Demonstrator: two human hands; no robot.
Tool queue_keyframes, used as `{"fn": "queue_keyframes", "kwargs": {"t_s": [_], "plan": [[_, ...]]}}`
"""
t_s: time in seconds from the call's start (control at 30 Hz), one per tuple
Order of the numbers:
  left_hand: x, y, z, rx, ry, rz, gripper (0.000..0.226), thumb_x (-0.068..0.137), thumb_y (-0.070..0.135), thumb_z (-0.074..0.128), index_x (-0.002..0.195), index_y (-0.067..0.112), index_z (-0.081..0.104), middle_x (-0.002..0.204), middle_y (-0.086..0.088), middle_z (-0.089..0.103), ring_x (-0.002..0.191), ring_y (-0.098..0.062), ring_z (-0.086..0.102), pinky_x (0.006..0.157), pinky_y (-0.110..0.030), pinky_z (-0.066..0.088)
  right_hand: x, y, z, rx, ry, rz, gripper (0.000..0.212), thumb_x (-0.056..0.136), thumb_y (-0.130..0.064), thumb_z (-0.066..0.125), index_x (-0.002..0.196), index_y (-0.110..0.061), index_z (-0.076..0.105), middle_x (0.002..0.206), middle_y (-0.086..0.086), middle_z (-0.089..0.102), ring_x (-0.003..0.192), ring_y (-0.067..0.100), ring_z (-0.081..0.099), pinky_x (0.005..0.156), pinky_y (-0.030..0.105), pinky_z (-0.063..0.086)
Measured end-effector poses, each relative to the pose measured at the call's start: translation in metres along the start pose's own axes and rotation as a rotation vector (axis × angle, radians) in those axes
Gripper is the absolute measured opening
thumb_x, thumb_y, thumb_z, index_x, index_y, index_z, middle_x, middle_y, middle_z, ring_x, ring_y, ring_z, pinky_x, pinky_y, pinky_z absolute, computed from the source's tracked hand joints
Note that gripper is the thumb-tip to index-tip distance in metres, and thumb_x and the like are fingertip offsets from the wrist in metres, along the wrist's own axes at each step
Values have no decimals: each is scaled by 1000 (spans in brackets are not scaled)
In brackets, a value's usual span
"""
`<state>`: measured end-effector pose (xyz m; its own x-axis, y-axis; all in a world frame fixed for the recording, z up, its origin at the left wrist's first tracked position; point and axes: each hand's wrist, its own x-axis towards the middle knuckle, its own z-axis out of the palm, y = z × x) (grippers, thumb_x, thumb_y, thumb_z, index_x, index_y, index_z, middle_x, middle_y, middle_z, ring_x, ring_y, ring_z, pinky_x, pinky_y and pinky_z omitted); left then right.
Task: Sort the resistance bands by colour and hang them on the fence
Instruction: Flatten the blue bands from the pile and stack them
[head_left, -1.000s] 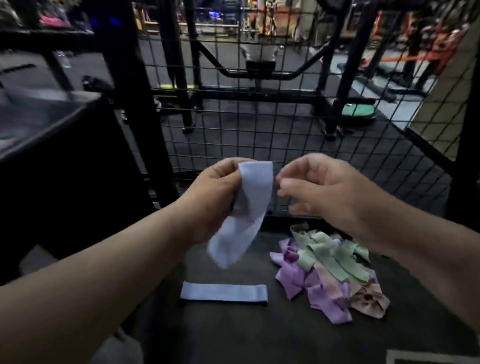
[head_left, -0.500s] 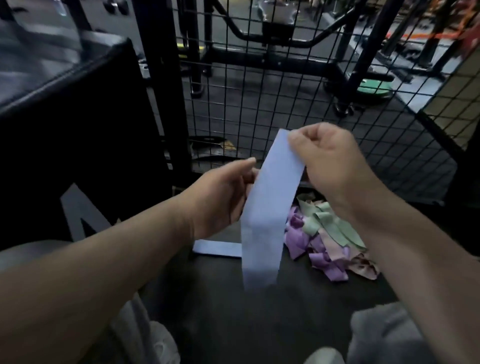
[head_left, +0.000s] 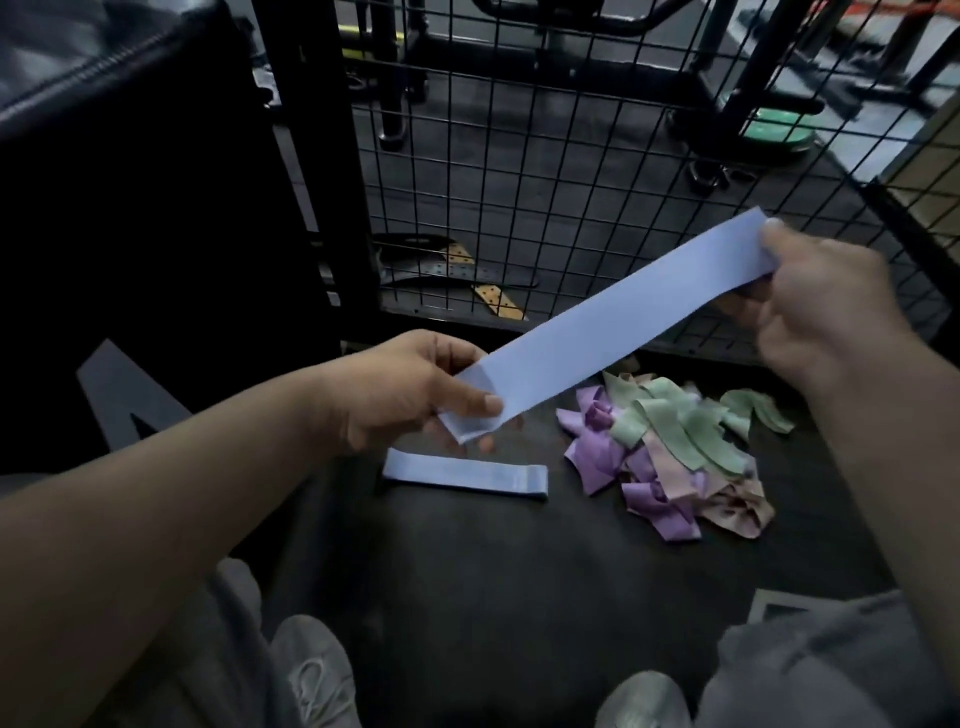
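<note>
Sorting barely begun: I pinch one blue band (head_left: 597, 322) straight between left hand (head_left: 415, 389) and right hand (head_left: 831, 306); second blue band (head_left: 465, 475) lies flat on floor (head_left: 493, 571), mixed pile (head_left: 670, 452) beside it, no band on visible fence (head_left: 519, 156).

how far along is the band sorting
Barely started. One blue band lies flat on the floor, set apart. A second blue band is held between the left hand and right hand. The pile of purple, green and pink bands is unsorted, and nothing hangs on the visible fence.
</note>
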<state>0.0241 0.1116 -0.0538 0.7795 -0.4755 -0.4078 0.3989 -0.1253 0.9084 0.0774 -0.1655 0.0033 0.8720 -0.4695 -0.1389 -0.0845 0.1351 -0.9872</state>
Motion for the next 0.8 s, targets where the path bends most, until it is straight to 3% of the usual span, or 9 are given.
{"fn": "queue_keyframes", "kwargs": {"t_s": [0.17,0.3,0.43,0.57,0.63,0.7,0.8], "plan": [[11,12,1,-130,260,21,21,84,-4,68,105,-2,66,80,-14,72,58,-20,66,44,-23,49,-2,12,-1,-103,-90,53,11,103,-19,51,100,-10,56,95,7,69,75,16,74,55,30,59],[20,26,11,-230,384,105,35,83,-4,71,113,6,57,73,-8,71,51,-17,63,38,-20,42,-13,27,9,-364,-265,26,13,100,-16,56,111,-10,57,109,15,67,94,22,72,73,35,62],[30,32,17,-268,394,160,30,86,0,70,112,8,57,91,-16,68,60,-21,67,41,-22,48,-37,34,18,-635,-625,-181,41,90,-27,70,129,-25,56,125,-8,62,113,2,60,96,22,49],[36,30,17,-304,334,132,33,91,4,65,123,-3,59,89,-15,68,65,-20,67,49,-25,55,-51,46,23,-513,-1019,-143,58,83,-3,75,134,-20,53,124,-1,67,112,10,66,97,30,54],[38,30,15,-302,300,117,30,95,6,59,124,-2,60,95,-18,69,72,-23,68,56,-28,59,-49,58,27,-604,-954,-261,57,82,-5,78,130,-25,55,119,0,68,107,14,68,96,38,55],[36,32,12,-337,239,80,34,96,8,47,125,-5,59,105,-23,69,79,-26,70,61,-30,59,-47,65,33,-592,-807,-322,39,85,-11,75,120,-23,61,112,1,70,101,15,70,93,47,56],[33,34,5,-357,158,71,54,80,4,31,124,-11,59,110,-25,69,84,-29,64,67,-31,50,-44,64,39,-488,-635,-286,12,95,-13,64,107,-12,65,99,10,74,94,28,71,86,56,55]]}}
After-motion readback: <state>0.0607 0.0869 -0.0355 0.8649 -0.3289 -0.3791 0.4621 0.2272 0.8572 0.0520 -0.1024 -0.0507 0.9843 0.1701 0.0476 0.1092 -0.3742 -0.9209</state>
